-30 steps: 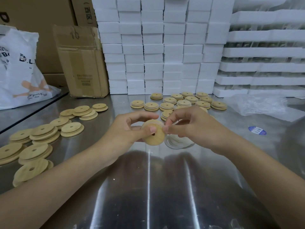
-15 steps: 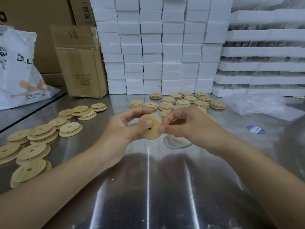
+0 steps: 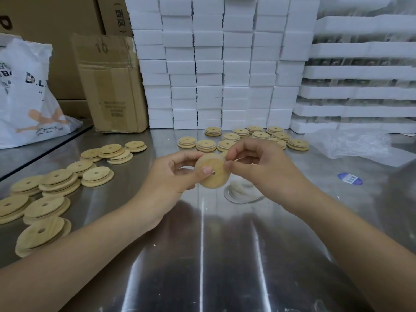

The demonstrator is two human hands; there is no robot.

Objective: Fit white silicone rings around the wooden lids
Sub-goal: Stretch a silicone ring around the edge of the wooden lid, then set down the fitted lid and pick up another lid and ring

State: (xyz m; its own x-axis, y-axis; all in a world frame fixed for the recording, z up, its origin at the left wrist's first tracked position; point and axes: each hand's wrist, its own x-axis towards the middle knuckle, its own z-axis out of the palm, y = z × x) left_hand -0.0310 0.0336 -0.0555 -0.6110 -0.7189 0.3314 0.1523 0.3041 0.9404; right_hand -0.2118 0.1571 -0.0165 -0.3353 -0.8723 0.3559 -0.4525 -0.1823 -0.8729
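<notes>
Right now, in the head view, your left grip (image 3: 171,174) holds a round wooden lid (image 3: 213,174) upright above the steel tabletop (image 3: 225,255). The thumb is pressed on the lid's face just beside the centre hole and the fingers are curled behind it. Your right grip (image 3: 258,167) meets the lid at its upper right rim, thumb and forefinger pinched on a thin white ring (image 3: 238,159) that shows as a pale strip between them. How far the ring sits round the rim you cannot tell, since your fingers hide that edge. Just below your right grip, a loose pile of white silicone rings (image 3: 242,194) lies flat on the tabletop. To your left, the bare lids (image 3: 96,174) lie in overlapping heaps that run from the near edge back toward a cardboard box (image 3: 112,86). Beyond your hands, a cluster of stacked lids (image 3: 206,145) sits in low piles in front of a wall of white foam boxes (image 3: 220,64), and some of those lids show a pale band at the rim. A white printed bag (image 3: 27,97) slumps at the far left. A crumpled clear plastic bag (image 3: 355,143) lies at the right, with a blue sticker (image 3: 350,178) on the tabletop just in front of it.
</notes>
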